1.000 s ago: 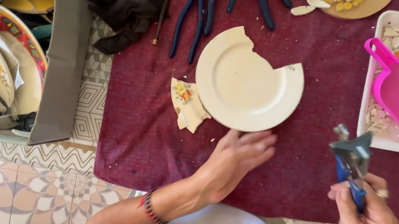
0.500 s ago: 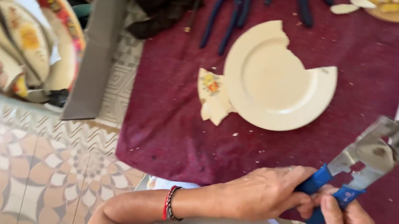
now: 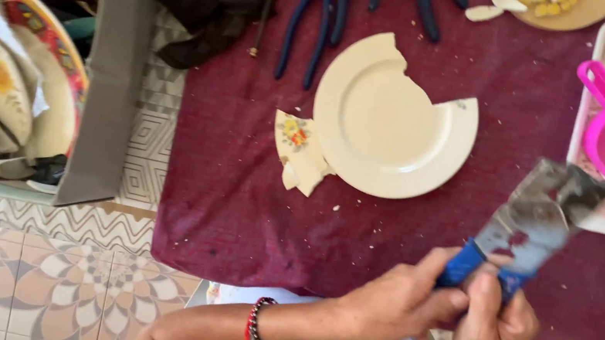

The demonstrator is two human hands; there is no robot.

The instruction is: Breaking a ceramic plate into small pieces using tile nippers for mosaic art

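The blue-handled metal nipper tool (image 3: 524, 234) is held over the lower right of the maroon cloth (image 3: 235, 208), head tilted up and right — blurred. Left hand (image 3: 398, 299) and right hand (image 3: 492, 327) are both wrapped around its handles. Well apart, up and left, lies a cream ceramic plate with a broken rim (image 3: 391, 119), a floral shard (image 3: 298, 146) just beside it.

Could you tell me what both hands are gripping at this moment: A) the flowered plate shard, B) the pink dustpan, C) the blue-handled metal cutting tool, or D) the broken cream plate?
C: the left hand and right hand both close round the blue-handled metal cutting tool.
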